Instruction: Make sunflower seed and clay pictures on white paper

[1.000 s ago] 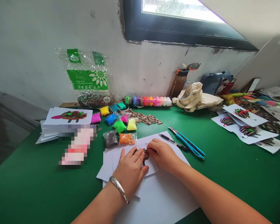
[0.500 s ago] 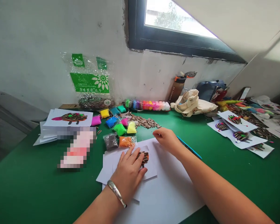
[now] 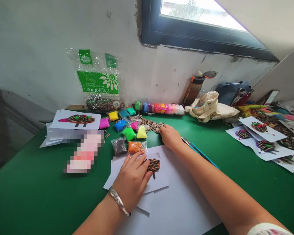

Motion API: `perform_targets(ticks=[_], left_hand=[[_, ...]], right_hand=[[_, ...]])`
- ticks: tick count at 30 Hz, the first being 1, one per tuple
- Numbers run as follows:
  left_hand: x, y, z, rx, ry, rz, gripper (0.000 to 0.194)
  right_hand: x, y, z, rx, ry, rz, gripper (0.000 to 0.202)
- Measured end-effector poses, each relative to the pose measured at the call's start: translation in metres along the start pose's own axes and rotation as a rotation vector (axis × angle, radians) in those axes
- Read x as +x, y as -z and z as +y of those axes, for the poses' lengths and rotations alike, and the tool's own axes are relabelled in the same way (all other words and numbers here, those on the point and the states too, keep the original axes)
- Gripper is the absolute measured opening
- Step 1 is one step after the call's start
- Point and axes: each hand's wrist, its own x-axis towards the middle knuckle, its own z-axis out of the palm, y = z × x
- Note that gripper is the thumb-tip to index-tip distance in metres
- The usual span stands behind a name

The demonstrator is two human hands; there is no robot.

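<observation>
Left hand point(image 3: 133, 178): We had it palm down in the lower middle of the frame, fingers slightly spread and laid over the small white card point(image 3: 163, 179), with a silver bracelet point(image 3: 119, 200) at the wrist.
Right hand point(image 3: 171, 136): We had it just right of the frame's centre, fingers bent and drawn together at the right end of the seed heap point(image 3: 150, 125); we could not tell whether they pinched a seed.
Seed figure point(image 3: 153, 165): It lay on the small white card, just below and right of the frame's centre, partly covered by our left fingers, with orange at its right edge and a dark stub beneath.
Large white sheet point(image 3: 183, 199): It spread across the lower middle, reaching under our right forearm.
Blue cutter point(image 3: 207, 157): It lay right of centre, partly hidden behind our right forearm.
Colored packets point(image 3: 128, 133): We saw them grouped left of and below the seed heap, the orange and dark ones nearest our left hand.
Seed pictures: One point(image 3: 75, 120) topped a stack at middle left; several others point(image 3: 264, 145) overlapped at middle right.
Back edge: A clear plastic bag point(image 3: 98, 81) stood upper left; a brown bottle point(image 3: 193, 92) and cream cloth bag point(image 3: 212, 109) sat right of centre.
</observation>
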Motion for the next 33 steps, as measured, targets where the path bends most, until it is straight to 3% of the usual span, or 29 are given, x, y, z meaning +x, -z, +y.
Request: perform_targets(ticks=[3,7,9,12,21,33], left_hand=[[0.0,0.0,0.001,0.003,-0.013,-0.006,0.028],[0.0,0.001,0.005,0.023,-0.044,-0.057,0.031],[0.0,0.0,0.007,0.037,-0.048,-0.108,0.033],[0.0,-0.003,0.01,0.06,-0.041,-0.172,0.036],[0.002,-0.006,0.011,0.078,0.005,-0.287,0.042],[0.002,-0.009,0.012,0.073,-0.023,-0.245,0.04]], right_hand=[[-0.017,0.013,-0.006,0.049,0.016,0.02,0.023],[-0.063,0.031,-0.011,0.197,0.094,-0.033,0.017],[-0.087,0.031,-0.012,0.43,0.1,-0.117,0.014],[-0.108,0.021,-0.014,0.698,-0.027,-0.187,0.014],[-0.104,0.005,-0.021,0.649,-0.056,-0.151,0.016],[-0.103,0.009,-0.032,0.505,-0.017,-0.175,0.015]])
